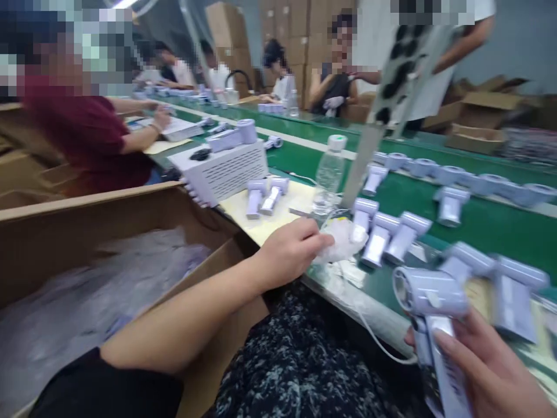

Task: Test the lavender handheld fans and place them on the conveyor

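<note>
My left hand pinches the edge of a crumpled white cloth or soft wad at the table's near edge. At the lower right, my right hand is wrapped round the handle of a lavender hair-dryer-shaped device, its round end up and facing left. Several similar lavender pieces lie just beyond the wad, and larger ones are right of the held device. A thin white cable hangs over the table edge between my hands.
An open cardboard box with clear plastic bags is at my left. A plastic bottle stands beside a slanted metal post. A white vented box lies left of them. Beyond runs a green conveyor; a person in maroon sits left.
</note>
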Demonstrator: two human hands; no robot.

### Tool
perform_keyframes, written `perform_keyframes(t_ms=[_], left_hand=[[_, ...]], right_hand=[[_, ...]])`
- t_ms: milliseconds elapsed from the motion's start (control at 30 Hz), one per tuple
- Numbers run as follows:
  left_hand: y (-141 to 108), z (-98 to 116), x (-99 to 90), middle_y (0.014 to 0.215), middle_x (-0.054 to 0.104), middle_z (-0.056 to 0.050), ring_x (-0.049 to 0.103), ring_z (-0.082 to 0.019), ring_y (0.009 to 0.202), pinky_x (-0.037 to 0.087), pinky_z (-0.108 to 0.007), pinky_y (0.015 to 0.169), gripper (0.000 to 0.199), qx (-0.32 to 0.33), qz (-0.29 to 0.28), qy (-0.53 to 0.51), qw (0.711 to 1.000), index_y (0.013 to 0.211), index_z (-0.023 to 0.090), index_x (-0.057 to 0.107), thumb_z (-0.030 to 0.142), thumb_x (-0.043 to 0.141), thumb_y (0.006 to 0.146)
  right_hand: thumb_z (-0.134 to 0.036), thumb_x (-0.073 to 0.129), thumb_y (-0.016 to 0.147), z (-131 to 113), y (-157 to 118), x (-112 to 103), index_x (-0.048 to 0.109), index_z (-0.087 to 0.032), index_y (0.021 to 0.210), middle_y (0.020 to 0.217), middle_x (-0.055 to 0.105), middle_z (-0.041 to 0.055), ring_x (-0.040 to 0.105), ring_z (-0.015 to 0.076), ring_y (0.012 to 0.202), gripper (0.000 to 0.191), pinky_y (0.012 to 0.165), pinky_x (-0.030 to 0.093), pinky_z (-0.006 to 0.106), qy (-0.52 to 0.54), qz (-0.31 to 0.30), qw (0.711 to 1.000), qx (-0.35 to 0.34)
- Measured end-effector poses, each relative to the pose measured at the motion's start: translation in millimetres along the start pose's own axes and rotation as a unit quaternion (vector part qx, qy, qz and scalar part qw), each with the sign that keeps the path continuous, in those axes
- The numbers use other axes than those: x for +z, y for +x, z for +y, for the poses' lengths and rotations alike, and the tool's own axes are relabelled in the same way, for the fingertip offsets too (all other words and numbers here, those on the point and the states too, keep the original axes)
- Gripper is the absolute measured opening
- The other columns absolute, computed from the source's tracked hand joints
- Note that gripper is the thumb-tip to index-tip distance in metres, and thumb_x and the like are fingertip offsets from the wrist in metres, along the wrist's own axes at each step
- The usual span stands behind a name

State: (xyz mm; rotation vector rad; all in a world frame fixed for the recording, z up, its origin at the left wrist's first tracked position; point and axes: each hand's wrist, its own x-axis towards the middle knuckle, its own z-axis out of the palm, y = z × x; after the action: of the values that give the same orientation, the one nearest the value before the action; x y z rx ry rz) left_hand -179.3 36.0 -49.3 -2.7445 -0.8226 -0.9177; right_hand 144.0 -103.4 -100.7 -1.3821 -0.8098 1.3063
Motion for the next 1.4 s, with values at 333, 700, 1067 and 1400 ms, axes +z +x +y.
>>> perform_keyframes(t_ms=[333,700,1067,1400], left_hand=[[44,53,55.7,0.101,0.065,-0.008,0.063,-0.022,0.091,0.049,-0.035,0.085,0.048,-0.067,-0.285,-0.146,0.945,0.072,0.016,0.071,0.061,0.07,0.09],[50,68,78.2,0.09,0.068,-0.01,0.064,-0.03,0.098,0.048,-0.047,0.096,0.017,-0.223,-0.313,-0.146,0.912,0.08,0.018,0.062,0.024,0.054,0.093],[26,34,68.1,0.088,0.059,-0.003,0.057,-0.018,0.08,0.051,-0.029,0.073,0.018,-0.336,-0.203,-0.359,0.847,0.081,0.02,0.053,0.028,0.043,0.092],[42,80,48.5,0.122,0.057,-0.013,0.049,-0.029,0.119,0.042,-0.048,0.11,0.02,-0.193,-0.11,-0.194,0.955,0.085,0.018,0.059,0.019,0.044,0.098]], right_hand=[[-0.049,0.092,0.075,-2,-22,-26,0.043,-0.03,0.159,0.151,0.063,0.0138,0.072,0.0344,0.122,0.099,0.096,0.065,0.041,0.067,0.12,0.99,-0.011],[-0.059,0.074,0.085,3,-6,-14,0.033,-0.028,0.166,0.153,0.06,0.0173,0.057,0.0386,0.142,0.096,0.112,0.051,0.058,-0.233,0.057,0.965,-0.103],[-0.03,0.049,0.104,21,17,39,0.047,-0.019,0.156,0.101,0.077,0.012,0.076,0.0287,0.086,0.053,0.067,0.064,0.038,-0.524,-0.007,0.756,-0.392],[-0.003,0.056,0.093,-1,11,52,0.069,-0.014,0.132,0.091,0.073,0.0129,0.068,0.03,0.074,0.043,0.064,0.059,0.046,-0.64,-0.073,0.61,-0.462]])
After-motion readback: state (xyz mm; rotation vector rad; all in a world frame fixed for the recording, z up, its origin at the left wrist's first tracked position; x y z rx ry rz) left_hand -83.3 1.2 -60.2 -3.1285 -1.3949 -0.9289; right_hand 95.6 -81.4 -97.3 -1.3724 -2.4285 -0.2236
